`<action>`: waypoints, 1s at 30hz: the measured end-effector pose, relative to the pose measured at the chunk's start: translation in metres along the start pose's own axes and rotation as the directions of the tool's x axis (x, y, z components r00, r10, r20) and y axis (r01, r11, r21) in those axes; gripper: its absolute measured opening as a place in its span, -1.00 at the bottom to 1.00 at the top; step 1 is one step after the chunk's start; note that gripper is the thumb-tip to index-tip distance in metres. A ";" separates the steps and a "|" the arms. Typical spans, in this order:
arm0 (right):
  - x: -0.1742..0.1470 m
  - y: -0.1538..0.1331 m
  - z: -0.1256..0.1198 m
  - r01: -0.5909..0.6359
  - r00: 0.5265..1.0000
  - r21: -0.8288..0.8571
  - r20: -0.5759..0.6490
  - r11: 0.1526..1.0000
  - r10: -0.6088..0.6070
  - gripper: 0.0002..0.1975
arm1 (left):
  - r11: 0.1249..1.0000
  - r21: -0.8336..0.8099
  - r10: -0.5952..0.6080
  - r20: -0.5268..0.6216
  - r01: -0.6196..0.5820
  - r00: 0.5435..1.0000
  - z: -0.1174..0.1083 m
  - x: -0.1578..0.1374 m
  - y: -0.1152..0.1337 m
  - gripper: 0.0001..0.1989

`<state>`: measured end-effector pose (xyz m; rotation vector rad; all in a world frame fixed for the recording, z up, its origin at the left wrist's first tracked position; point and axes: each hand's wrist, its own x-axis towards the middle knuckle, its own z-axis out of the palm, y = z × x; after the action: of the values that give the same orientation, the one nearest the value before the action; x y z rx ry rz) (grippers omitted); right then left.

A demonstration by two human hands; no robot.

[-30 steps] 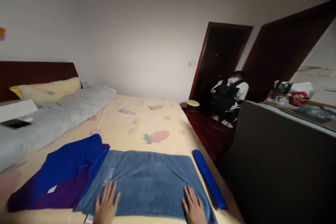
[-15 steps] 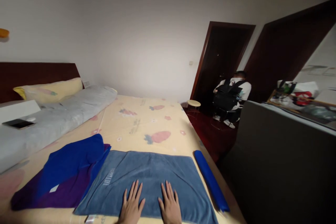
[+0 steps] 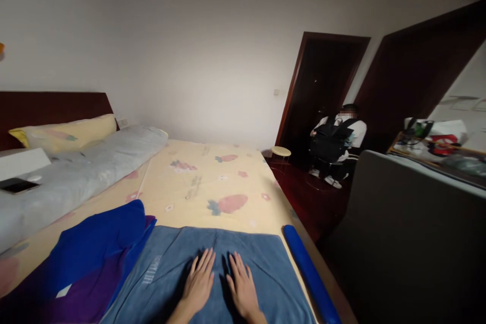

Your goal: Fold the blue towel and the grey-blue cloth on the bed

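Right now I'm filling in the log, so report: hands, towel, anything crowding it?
Left hand, right hand open over grey-blue towel. Towel spread, creased. Blue-purple cloth left, blue roll right.

A towel [image 3: 273,268] lies on the bed [image 3: 197,177], between a cloth [image 3: 94,248] on its left and a roll [image 3: 309,268] on its right. Farther left, a phone [image 3: 17,186] lies on a quilt [image 3: 94,167], with a pillow [image 3: 76,134] behind. Right of the bed stands a stool [image 3: 281,151], left of a person [image 3: 359,134].

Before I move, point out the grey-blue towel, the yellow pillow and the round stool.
Grey-blue towel [image 3: 218,244]: head view, bare cloth near the middle of its far edge.
Yellow pillow [image 3: 78,129]: head view, middle of its visible side.
Round stool [image 3: 281,151]: head view, on its seat.
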<state>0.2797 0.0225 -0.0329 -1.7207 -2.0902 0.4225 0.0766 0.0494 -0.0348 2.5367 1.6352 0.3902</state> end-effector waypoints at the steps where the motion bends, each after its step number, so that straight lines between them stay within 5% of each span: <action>1: 0.015 -0.005 0.000 0.001 1.000 -0.001 0.015 1.000 -0.001 -0.44 | 1.000 0.000 0.009 0.013 -0.009 1.000 -0.002 0.018 0.005 -0.40; 4: 0.054 -0.011 0.009 0.006 0.999 -0.025 0.038 1.000 -0.005 -0.46 | 0.999 -0.005 -0.039 0.142 0.040 0.989 -0.003 0.063 0.014 -0.37; 7: 0.076 0.007 0.015 0.019 0.996 -0.047 0.092 0.999 -0.014 -0.43 | 0.997 -0.016 -0.075 0.247 0.081 0.966 0.000 0.080 -0.005 -0.42; 14: 0.065 0.144 -0.048 -0.271 0.961 -0.191 0.001 0.943 0.277 -0.36 | 0.893 0.185 -0.433 0.107 0.410 0.895 -0.016 0.045 -0.150 -0.38; 17: 0.062 0.188 -0.068 -0.311 0.948 -0.125 0.028 0.942 0.317 -0.40 | 0.865 0.152 -0.492 0.069 0.479 0.868 -0.017 0.036 -0.192 -0.38; 23: 0.058 0.208 -0.057 -0.222 0.975 -0.242 -0.036 0.944 0.220 -0.36 | 0.827 0.045 -0.562 0.103 0.560 0.821 -0.002 0.040 -0.227 -0.38; 30: 0.069 0.223 -0.062 -0.195 0.980 -0.263 -0.005 0.945 0.201 -0.38 | 0.858 0.089 -0.513 0.162 0.505 0.843 -0.018 0.053 -0.243 -0.37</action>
<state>0.4897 0.1326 -0.0760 -2.0982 -2.0710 0.2283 -0.1217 0.1981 -0.0623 1.9649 2.1552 0.0683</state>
